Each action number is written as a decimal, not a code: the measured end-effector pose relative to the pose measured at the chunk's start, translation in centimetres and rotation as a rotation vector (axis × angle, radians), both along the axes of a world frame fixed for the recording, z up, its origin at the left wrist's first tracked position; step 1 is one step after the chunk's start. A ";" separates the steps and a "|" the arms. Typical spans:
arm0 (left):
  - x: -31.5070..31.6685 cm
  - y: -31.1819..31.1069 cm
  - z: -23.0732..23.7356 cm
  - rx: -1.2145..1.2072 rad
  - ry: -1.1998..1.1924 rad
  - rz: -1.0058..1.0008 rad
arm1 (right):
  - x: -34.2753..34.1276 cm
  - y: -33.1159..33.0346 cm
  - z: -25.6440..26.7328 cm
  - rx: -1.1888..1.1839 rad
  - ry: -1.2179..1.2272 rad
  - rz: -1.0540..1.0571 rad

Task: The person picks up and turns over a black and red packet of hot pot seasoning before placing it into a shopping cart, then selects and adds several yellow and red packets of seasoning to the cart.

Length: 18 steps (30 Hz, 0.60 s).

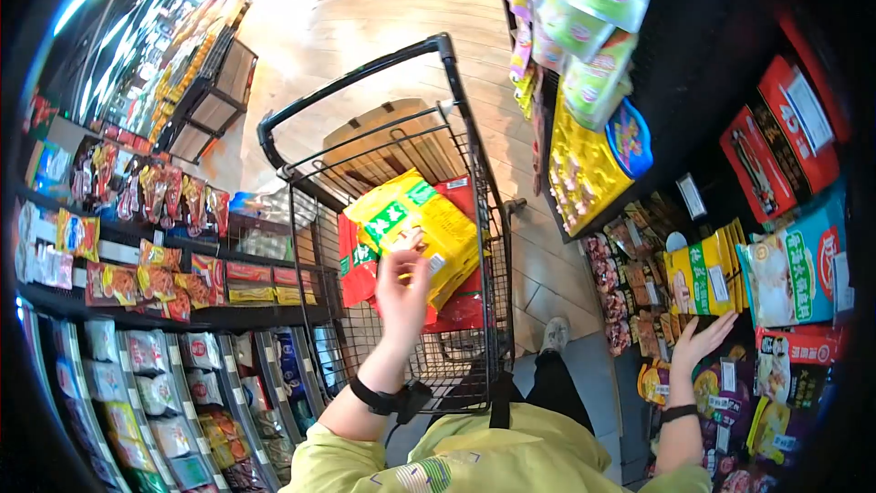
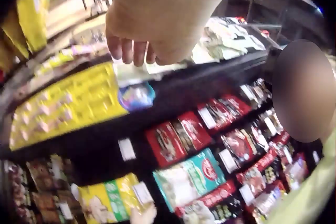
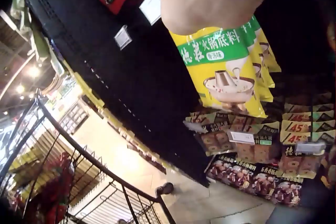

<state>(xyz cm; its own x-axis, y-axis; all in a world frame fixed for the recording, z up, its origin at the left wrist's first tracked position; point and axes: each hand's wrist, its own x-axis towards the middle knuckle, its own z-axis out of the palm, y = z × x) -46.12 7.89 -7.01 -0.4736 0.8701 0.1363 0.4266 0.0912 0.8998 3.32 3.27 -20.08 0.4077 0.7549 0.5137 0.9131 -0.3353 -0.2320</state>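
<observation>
My left hand (image 1: 406,288) hangs over the cart (image 1: 493,310), in front of a yellow packet (image 1: 388,205) lying on red packages; whether it touches them I cannot tell. In the left wrist view the left hand (image 2: 152,35) has its fingers loosely bent, holding nothing. My right hand (image 1: 703,342) is at the shelf with fingers extended, against the lower edge of hanging yellow packets (image 1: 703,269). In the right wrist view the right hand (image 3: 220,1) covers the top of the yellow packets (image 3: 226,77), its fingers hidden.
Teal packets (image 1: 789,265) and red packets (image 1: 762,160) hang near the right hand. A yellow display tray (image 1: 584,169) stands to the cart's right. Shelves of snacks (image 1: 155,283) line the left side. Wooden floor (image 1: 356,18) stretches beyond the cart.
</observation>
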 end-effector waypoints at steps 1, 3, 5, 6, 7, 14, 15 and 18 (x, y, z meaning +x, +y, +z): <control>-3.1 -0.2 -1.8 -0.061 0.009 0.100 | -0.6 -0.9 -0.4 -0.020 0.039 0.059; -6.6 -0.4 -3.2 -0.215 -0.177 0.272 | -2.5 -2.3 -0.2 -0.110 0.125 0.195; -10.5 -0.1 -6.2 -0.384 -0.501 0.228 | -4.7 -3.2 0.2 -0.230 0.268 0.347; -10.2 0.2 -5.8 -0.376 -0.514 0.229 | -5.7 -3.4 0.5 -0.315 0.278 0.389; -9.3 0.8 -4.7 -0.435 -0.454 0.218 | -6.7 -3.5 0.6 -0.372 0.274 0.404; -9.6 3.0 -7.0 -0.410 -0.190 0.167 | -10.6 -2.0 2.2 -0.515 0.519 0.564; -10.3 3.0 -9.5 -0.327 -0.115 0.172 | -11.1 -1.6 3.1 -0.521 0.493 0.585; -9.5 2.3 -10.9 -0.113 -0.226 0.178 | -12.3 -0.4 5.1 -0.515 0.501 0.638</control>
<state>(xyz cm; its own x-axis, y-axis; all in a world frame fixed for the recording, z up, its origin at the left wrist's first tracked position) -55.66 10.20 -17.88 -0.6275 0.7742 -0.0827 0.1850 0.2514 0.9500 -8.94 2.83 -15.03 -0.0760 0.9950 -0.0655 0.7939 0.0206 -0.6076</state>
